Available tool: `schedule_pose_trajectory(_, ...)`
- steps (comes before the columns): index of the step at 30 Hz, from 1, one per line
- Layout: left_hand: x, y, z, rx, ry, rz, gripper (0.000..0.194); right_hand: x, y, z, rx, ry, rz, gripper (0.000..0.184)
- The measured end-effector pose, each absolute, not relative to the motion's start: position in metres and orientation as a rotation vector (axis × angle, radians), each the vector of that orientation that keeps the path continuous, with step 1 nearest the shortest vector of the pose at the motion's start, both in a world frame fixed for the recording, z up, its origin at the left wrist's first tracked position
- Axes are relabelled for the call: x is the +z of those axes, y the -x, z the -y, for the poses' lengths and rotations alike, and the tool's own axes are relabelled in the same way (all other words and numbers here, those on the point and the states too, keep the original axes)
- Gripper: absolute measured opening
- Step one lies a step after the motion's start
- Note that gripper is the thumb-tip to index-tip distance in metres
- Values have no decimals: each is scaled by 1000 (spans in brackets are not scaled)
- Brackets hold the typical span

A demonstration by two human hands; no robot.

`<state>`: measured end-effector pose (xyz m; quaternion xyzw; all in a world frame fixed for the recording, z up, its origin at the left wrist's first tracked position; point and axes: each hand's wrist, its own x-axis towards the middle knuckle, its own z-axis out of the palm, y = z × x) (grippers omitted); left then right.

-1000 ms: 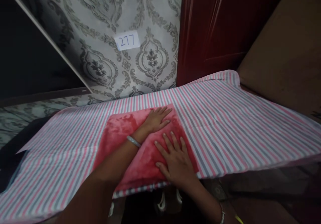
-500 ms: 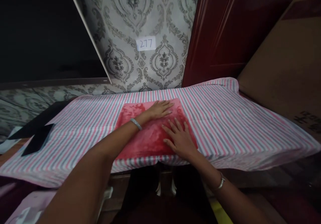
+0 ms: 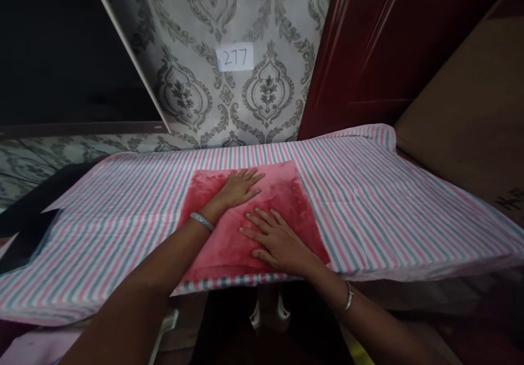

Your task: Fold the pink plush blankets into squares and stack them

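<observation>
A square, pink-red piece of plush-looking fabric point(image 3: 229, 239) lies flat on a striped cloth point(image 3: 360, 201), with darker and lighter patches across its surface. My left hand point(image 3: 238, 187) rests palm down on its upper middle, fingers spread. Lower and to the right, my right hand point(image 3: 278, 240) also lies flat on the fabric with its fingers apart. Neither hand grips anything. Whatever lies beneath the palms is hidden.
A dark screen point(image 3: 73, 54) stands at the back left, and a dark flat tablet-like object point(image 3: 30, 245) lies at the left edge. A large cardboard box point(image 3: 466, 103) stands at the right. Behind are patterned wallpaper with a "277" label point(image 3: 235, 57) and a dark red door point(image 3: 368, 54).
My left hand has slid left over the fabric. My right hand has moved left and slightly towards me. The view has shifted a little.
</observation>
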<state>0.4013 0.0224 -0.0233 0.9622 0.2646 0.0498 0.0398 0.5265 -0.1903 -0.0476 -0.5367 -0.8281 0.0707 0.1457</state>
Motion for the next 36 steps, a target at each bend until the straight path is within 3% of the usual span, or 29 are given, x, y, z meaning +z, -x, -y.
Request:
schedule_pose_trajectory(17,-13,-400,-23,84,-3008,-846,64,-33,-529,185,245,1506,2365,54)
schedule_pose_trajectory(25,10,-333,36,170,-2968,-1019,73,0,-568,141,-3,2076,1885,61)
schedule_pose_trajectory(36,-46,-293,79,283,-2906,-1245,77,-53,-583,111,-70,2168,1737,66)
